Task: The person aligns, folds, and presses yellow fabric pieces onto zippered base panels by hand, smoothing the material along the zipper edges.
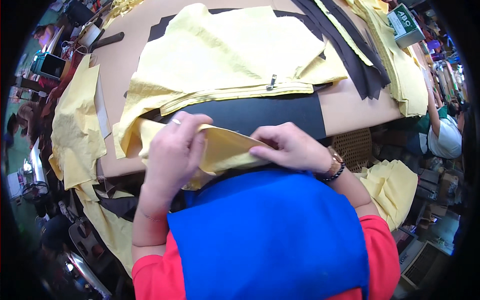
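My left hand (175, 147) has its fingers closed on a fold of yellow cloth (227, 147). At the other end of that fold, my right hand (290, 147) pinches the cloth's upper edge between thumb and fingers. The fold is held taut at the table's near side, just above a blue apron (270, 235). Beyond it lies a large yellow fabric piece (215, 55) with a stitched band (235, 94) along its near edge. A small shiny metal piece (271, 82) rests near that band. Under these is a dark flat sheet (260, 112).
Dark fabric strips (345, 55) and a yellow fabric stack (400, 70) lie right, by a green and white box (405, 26). More yellow cloth (77, 125) hangs over the left edge. A woven chair (352, 149) stands right; another person (445, 132) is beyond.
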### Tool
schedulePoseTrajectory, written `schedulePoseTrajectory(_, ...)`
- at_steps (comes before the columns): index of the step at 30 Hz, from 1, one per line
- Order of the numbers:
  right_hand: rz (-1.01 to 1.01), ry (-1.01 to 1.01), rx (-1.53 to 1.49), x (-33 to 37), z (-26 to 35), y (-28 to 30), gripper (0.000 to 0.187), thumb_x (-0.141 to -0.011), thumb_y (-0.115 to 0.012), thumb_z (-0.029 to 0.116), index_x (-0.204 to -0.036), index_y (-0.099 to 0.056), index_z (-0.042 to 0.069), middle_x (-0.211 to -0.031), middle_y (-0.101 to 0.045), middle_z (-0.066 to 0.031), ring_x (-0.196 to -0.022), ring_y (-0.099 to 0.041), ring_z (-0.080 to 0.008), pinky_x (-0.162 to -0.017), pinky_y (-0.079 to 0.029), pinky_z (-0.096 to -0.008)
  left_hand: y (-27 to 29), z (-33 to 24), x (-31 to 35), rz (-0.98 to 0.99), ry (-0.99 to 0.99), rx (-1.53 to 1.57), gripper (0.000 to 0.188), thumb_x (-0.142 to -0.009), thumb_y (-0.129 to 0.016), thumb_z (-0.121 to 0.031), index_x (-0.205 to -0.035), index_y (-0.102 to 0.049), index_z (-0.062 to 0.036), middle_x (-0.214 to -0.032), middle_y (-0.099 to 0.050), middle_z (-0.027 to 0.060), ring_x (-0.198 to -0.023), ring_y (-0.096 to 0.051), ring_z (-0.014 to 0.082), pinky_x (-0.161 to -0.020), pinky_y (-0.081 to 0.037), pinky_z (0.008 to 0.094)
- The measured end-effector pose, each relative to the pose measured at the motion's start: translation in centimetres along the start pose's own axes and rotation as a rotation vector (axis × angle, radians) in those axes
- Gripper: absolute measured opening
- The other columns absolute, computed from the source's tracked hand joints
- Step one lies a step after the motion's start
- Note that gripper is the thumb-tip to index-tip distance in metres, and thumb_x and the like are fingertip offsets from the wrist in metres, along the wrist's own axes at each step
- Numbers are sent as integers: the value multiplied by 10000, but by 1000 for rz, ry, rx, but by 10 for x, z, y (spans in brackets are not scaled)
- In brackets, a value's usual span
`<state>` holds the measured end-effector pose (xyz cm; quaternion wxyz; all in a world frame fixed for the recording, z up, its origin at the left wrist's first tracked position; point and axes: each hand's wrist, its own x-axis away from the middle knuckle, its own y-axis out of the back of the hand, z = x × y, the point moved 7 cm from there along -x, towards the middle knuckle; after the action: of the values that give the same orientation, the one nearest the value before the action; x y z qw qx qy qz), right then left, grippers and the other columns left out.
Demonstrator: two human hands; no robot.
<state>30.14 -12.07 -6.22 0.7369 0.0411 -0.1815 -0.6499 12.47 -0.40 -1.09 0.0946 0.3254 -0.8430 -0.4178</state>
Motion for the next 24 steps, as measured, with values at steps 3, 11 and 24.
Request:
schedulePoseTrajectory(3, -82, -90, -8, 19, -9, 23, 208, -1013, -761, 192, -1055, -745, -11, -777, -719, -83, -711, -655, -105, -679, -543, -300, 25, 17, 11, 0, 4, -114, 310, -878, -582, 103, -1153, -672, -8, -1034, -693, 181, -949, -712, 362, -860, -556, 418)
schedulePoseTrajectory(11, -79, -51, 309, 35, 49, 83, 196, -991, -768, 197, -996, -776, 1, -807, -735, -81, -743, -687, -143, -692, -535, -299, 42, 47, 31, 854, 264, 376, 195, -1064, -550, -83, -1138, -701, 17, -908, -708, 113, -862, -686, 165, -789, -542, 325)
schedulePoseTrajectory(24, -253, -70, 531, -14, -45, 63, 253, -992, -702, 282, -1037, -781, 46, -968, -779, -144, -954, -744, -331, -876, -585, -429, -54, 18, -1, -54, -132, -494, 270, -1000, -696, -202, -1251, -707, -99, -1236, -713, 114, -1118, -684, 305, -935, -506, 409)
